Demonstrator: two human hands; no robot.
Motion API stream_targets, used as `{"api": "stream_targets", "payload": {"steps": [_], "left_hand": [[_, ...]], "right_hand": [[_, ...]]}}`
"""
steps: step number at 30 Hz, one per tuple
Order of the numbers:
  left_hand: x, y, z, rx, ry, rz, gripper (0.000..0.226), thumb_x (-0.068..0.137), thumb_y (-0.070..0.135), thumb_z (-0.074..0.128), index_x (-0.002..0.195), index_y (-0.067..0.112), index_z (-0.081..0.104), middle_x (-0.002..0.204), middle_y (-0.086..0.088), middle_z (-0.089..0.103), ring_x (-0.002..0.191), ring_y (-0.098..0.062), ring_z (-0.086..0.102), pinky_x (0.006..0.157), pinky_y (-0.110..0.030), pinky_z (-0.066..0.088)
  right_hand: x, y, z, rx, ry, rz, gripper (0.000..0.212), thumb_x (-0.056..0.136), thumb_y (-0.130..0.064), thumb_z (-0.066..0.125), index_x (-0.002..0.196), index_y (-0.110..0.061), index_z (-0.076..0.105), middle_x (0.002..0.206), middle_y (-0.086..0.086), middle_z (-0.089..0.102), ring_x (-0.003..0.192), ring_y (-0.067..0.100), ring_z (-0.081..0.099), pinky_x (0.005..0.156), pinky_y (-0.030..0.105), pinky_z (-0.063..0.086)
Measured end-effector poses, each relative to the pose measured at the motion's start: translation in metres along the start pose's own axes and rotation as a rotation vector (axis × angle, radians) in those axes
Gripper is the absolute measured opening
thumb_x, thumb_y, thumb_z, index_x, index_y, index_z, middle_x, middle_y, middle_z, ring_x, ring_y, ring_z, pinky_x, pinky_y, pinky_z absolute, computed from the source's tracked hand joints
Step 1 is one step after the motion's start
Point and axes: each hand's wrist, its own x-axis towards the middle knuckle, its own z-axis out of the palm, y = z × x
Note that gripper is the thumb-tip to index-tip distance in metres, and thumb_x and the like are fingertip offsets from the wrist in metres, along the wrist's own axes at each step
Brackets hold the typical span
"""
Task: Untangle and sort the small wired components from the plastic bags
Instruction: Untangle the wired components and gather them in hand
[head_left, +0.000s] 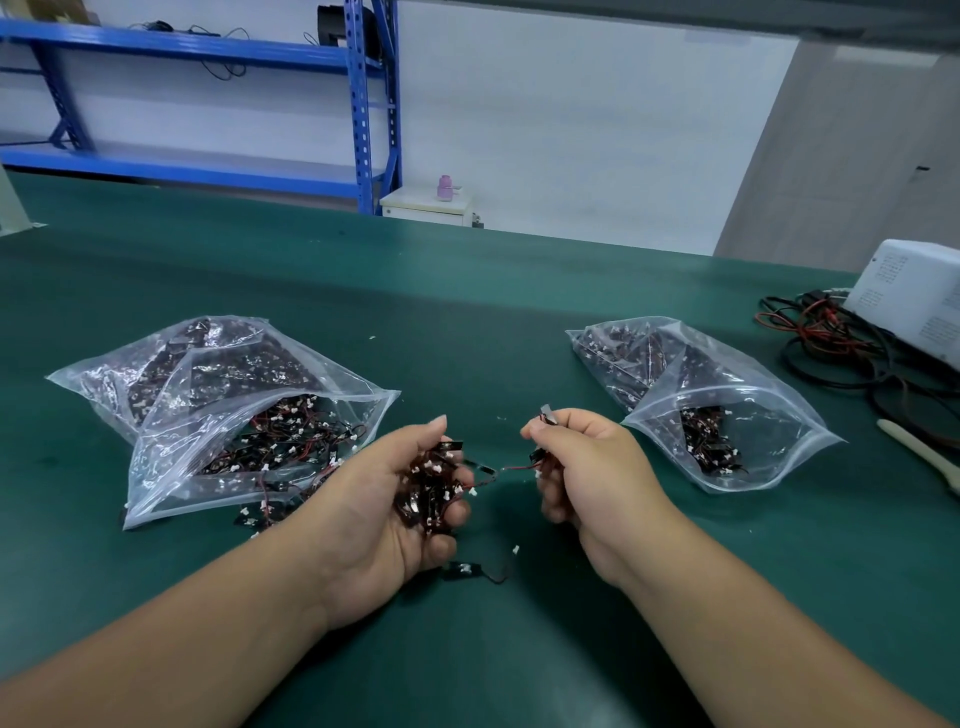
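My left hand (379, 512) cups a tangled clump of small black wired components (431, 488) with white plugs, fingers curled round it. My right hand (582, 467) pinches one component (545, 415) between thumb and forefinger, and holds another lower in the fist; a red-black wire (506, 469) stretches from it to the clump. An open clear plastic bag (218, 447) full of such components lies at the left, some spilling out of its mouth. A second open bag (727, 410) lies at the right. One loose component (467, 569) lies on the mat under my left hand.
The green table mat (467, 322) carries a white device (914, 296) and a pile of black and red cables (841, 343) at the far right, with a pale stick-like tool (919, 452) near them. Blue shelving (363, 104) stands behind the table.
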Motion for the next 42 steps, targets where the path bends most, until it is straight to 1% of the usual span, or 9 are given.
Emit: {"api": "stream_targets", "payload": {"steps": [9,16,21,23,26,29,34,38,42], "left_hand": [[0.000,-0.002,0.003,-0.019,0.047,0.010,0.016,0.068,0.026,0.069,0.075,0.017,0.059,0.067,-0.002,0.054,0.046,-0.013,0.041,0.038,-0.019,0.027],[0.001,-0.004,0.003,-0.010,0.058,0.003,0.019,0.071,0.029,0.069,0.079,0.016,0.059,0.067,-0.002,0.054,0.046,-0.013,0.041,0.037,-0.020,0.029],[0.001,-0.004,0.003,0.005,0.062,0.004,0.019,0.080,0.034,0.067,0.081,0.017,0.059,0.066,-0.001,0.054,0.046,-0.013,0.042,0.038,-0.021,0.029],[0.000,-0.004,0.003,0.008,0.064,0.003,0.019,0.082,0.034,0.066,0.082,0.017,0.059,0.066,-0.001,0.054,0.047,-0.013,0.041,0.038,-0.020,0.028],[0.000,-0.004,0.004,0.011,0.061,0.007,0.020,0.079,0.035,0.067,0.081,0.017,0.059,0.066,-0.001,0.054,0.047,-0.013,0.041,0.038,-0.020,0.028],[0.000,-0.004,0.004,0.021,0.065,0.012,0.022,0.076,0.036,0.068,0.082,0.017,0.059,0.066,-0.001,0.054,0.047,-0.013,0.041,0.038,-0.021,0.028],[0.000,-0.004,0.004,0.026,0.062,0.013,0.022,0.077,0.035,0.068,0.084,0.016,0.059,0.067,-0.002,0.055,0.047,-0.013,0.042,0.037,-0.022,0.028],[0.001,-0.005,0.004,0.025,0.061,0.017,0.024,0.075,0.035,0.069,0.085,0.015,0.059,0.067,-0.002,0.055,0.047,-0.013,0.042,0.038,-0.020,0.029],[0.000,-0.005,0.004,0.033,0.054,0.022,0.025,0.072,0.034,0.070,0.085,0.016,0.059,0.067,-0.002,0.055,0.046,-0.013,0.043,0.038,-0.019,0.028]], "right_hand": [[0.010,-0.001,-0.007,0.132,0.150,0.003,0.012,0.095,-0.015,0.064,0.083,-0.016,0.064,0.049,-0.005,0.048,0.039,0.011,0.040,0.038,0.023,0.035],[0.007,-0.002,-0.006,-0.050,0.119,-0.135,0.014,0.096,-0.020,0.063,0.082,-0.019,0.067,0.061,-0.004,0.061,0.047,0.010,0.052,0.040,0.023,0.040],[0.007,-0.004,-0.008,-0.167,0.144,-0.217,0.020,0.092,-0.020,0.068,0.072,-0.022,0.069,0.060,-0.009,0.060,0.044,0.002,0.042,0.045,0.014,0.035],[0.008,-0.005,-0.009,-0.155,0.125,-0.178,0.018,0.089,-0.020,0.072,0.071,-0.023,0.072,0.063,-0.010,0.061,0.041,0.001,0.040,0.043,0.012,0.032],[0.008,-0.009,-0.012,-0.052,0.075,-0.068,0.004,0.086,-0.018,0.074,0.083,-0.017,0.075,0.069,-0.004,0.067,0.040,0.006,0.035,0.037,0.016,0.027],[0.011,-0.011,-0.015,-0.042,0.062,-0.067,0.005,0.088,-0.018,0.072,0.090,-0.013,0.073,0.076,0.000,0.072,0.042,0.012,0.032,0.038,0.019,0.025],[0.014,-0.015,-0.019,-0.137,0.075,-0.169,0.012,0.089,-0.018,0.072,0.077,-0.018,0.073,0.066,-0.003,0.067,0.042,0.012,0.041,0.039,0.023,0.033],[0.013,-0.011,-0.019,-0.226,0.045,-0.112,0.014,0.085,-0.014,0.071,0.076,-0.024,0.076,0.070,-0.003,0.071,0.048,0.008,0.056,0.041,0.024,0.040],[0.012,-0.009,-0.018,-0.221,0.050,-0.076,0.015,0.084,-0.014,0.072,0.074,-0.024,0.076,0.061,-0.010,0.066,0.046,0.008,0.055,0.040,0.023,0.039]]}}
